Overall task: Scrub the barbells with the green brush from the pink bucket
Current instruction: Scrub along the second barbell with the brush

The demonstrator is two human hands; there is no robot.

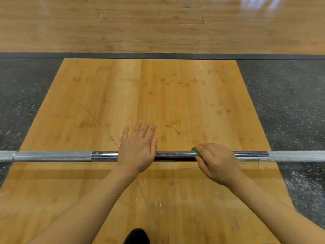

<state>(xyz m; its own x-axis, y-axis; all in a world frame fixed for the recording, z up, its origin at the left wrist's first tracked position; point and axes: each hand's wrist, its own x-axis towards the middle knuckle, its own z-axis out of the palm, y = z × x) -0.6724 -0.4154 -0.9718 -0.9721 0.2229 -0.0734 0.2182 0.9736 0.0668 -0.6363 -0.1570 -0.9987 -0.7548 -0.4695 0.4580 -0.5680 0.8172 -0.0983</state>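
green brush [198, 153] gripped in curled right hand [217, 164], pressed on smooth mid section of barbell [52, 156]. left hand [139, 148] flat, fingers straight, steadying bar just beside grip. scrub w/ short firm strokes outward toward knurling; keep bar from rolling.

A light bamboo-coloured wooden platform [158, 103] filled the middle of the floor, its boards running away from the viewer. Dark speckled rubber matting [288, 103] flanked it on both sides, and a dark strip [158, 56] ran along its far edge. Beyond that lay a glossy wood-plank floor [123, 23] with window glare at the upper right. White dust, perhaps chalk [299, 184], was scattered on the right matting. A thin dark curved line [98, 120] crossed the platform. A black shape [138, 235], possibly a shoe, sat at the bottom edge.
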